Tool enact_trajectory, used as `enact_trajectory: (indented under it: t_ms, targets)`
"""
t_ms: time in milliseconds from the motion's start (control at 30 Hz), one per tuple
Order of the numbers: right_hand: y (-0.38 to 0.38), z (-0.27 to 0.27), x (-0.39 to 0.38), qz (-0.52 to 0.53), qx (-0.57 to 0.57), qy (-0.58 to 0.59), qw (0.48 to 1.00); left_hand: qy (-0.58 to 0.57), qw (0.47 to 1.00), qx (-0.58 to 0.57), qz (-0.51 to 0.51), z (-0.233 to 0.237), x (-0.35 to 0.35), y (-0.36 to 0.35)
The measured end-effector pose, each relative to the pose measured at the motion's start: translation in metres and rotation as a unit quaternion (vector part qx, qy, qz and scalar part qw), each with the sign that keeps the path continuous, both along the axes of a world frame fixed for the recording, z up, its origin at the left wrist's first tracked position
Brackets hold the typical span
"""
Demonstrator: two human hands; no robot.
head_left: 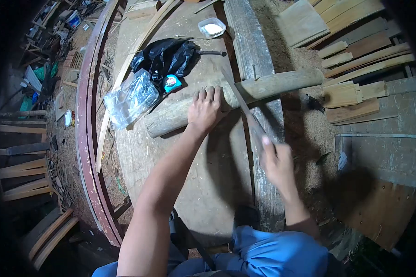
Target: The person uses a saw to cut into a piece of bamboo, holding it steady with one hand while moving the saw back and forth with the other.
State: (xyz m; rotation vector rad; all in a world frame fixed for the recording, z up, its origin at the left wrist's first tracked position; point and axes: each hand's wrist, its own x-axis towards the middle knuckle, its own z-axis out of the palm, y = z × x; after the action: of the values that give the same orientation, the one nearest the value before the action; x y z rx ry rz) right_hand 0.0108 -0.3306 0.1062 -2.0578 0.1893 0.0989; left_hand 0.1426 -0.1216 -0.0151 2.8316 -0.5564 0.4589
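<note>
Left hand (204, 111) lies open on the log (281, 83), right hand (277, 161) grips a blade (243, 108) crossing it, tape measure (172, 83) just beside.

Black bag (164, 57), clear bag (130, 99), teal tape measure (172, 83) together; white tub (212, 27) behind; planks (355, 51) right.

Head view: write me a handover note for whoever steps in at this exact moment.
Left hand: flat on the log, pressing it onto the round table.
Right hand: closed on what looks like a saw, blurred, which crosses the log just beside the left fingers.
Nearby: tape measure, black bag and clear bag lie beyond the log.
Done: the log looks whole; the depth of any cut cannot be seen.
Left: probably the cut itself. Keep the fingers clear of the saw.
</note>
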Motion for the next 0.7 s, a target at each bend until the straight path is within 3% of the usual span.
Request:
enact_trajectory:
  t_ms: [67,200,333,400,500,533,567,633,700]
  targets:
    - [-0.007,0.007,-0.026,-0.051,0.046,0.076,0.995,-0.009,1.000,0.011,0.011,-0.007,-0.008,0.001]
    - [-0.001,-0.003,0.035,0.021,-0.037,0.039,0.998,-0.007,1.000,0.005,0.010,0.000,-0.007,-0.001]
    - [0.018,-0.018,0.069,-0.025,-0.082,0.029,0.996,0.041,0.999,-0.009,0.020,0.007,-0.001,-0.001]
    - [0.006,-0.037,0.061,-0.027,-0.005,0.073,0.997,0.056,0.998,-0.008,0.028,0.010,0.000,-0.005]
    - [-0.002,-0.046,0.029,0.033,0.038,0.030,0.998,0.115,0.992,0.019,0.050,0.031,0.002,-0.008]
    - [0.003,-0.039,0.022,0.035,0.037,0.033,0.998,0.194,0.979,0.035,0.047,0.037,0.010,-0.004]
    - [0.007,-0.029,0.017,0.007,0.102,0.033,0.994,0.270,0.961,0.049,0.044,0.042,0.017,-0.002]
    - [0.014,-0.023,0.019,-0.035,0.191,0.011,0.981,0.282,0.957,0.048,0.052,0.043,0.024,-0.002]
    - [0.008,-0.028,0.028,-0.022,0.120,-0.013,0.992,0.296,0.952,0.051,0.056,0.040,0.024,-0.004]
